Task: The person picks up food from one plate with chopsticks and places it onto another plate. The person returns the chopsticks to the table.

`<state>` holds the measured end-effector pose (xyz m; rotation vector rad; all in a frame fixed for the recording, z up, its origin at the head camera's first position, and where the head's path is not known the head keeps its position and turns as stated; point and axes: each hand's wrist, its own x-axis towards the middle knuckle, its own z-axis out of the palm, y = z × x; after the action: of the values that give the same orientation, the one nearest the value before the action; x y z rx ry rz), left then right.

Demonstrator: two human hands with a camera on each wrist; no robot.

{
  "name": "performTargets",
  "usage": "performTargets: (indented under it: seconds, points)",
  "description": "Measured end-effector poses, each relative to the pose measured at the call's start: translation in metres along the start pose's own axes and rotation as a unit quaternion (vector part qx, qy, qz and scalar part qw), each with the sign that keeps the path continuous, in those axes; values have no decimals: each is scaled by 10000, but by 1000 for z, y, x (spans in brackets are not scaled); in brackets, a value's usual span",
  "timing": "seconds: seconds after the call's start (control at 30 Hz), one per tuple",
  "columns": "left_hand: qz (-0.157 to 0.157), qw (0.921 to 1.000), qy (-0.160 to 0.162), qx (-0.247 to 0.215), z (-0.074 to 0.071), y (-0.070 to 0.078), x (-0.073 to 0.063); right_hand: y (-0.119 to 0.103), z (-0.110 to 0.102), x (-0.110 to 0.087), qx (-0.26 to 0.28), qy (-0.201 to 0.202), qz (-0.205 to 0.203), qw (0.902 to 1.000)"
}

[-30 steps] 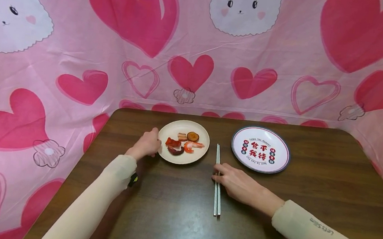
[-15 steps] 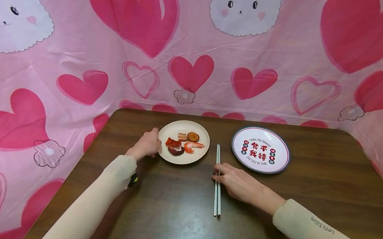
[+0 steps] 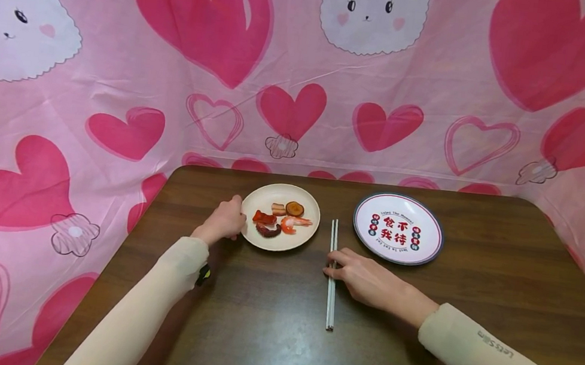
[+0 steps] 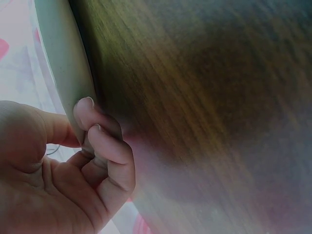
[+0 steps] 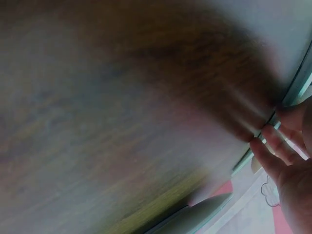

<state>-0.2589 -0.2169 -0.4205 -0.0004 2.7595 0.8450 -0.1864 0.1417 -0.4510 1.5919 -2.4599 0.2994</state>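
My left hand [image 3: 224, 220] grips the left rim of a cream plate [image 3: 277, 243], thumb and curled fingers on its edge in the left wrist view. Food lies on that plate: a shrimp [image 3: 294, 225], a round brown slice [image 3: 295, 209], a small striped piece [image 3: 278, 209], a red chunk [image 3: 264, 218] and a dark reddish curved piece [image 3: 268, 230]. To the right, a pair of pale chopsticks [image 3: 329, 307] lies lengthwise along the table, close together. My right hand [image 3: 368, 280] pinches them near the middle; in the right wrist view its fingertips [image 5: 257, 145] meet them at the table surface.
A white plate [image 3: 430, 246] with a blue rim and red lettering stands right of the chopsticks, beyond my right hand. The brown wooden table [image 3: 253, 334] ends at the back against a pink cloth [image 3: 338, 67] printed with hearts, which also hangs along both sides.
The near ends of the chopsticks have drawn together and shifted slightly left under my right hand. My left hand and both plates stay where they were.
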Motion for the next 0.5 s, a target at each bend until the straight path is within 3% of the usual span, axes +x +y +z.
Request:
performTargets:
  seconds: [0.5]
  points:
    - [-31,10000,-7,-24,0,0,0,0,-1,1,253,-217,261,9991]
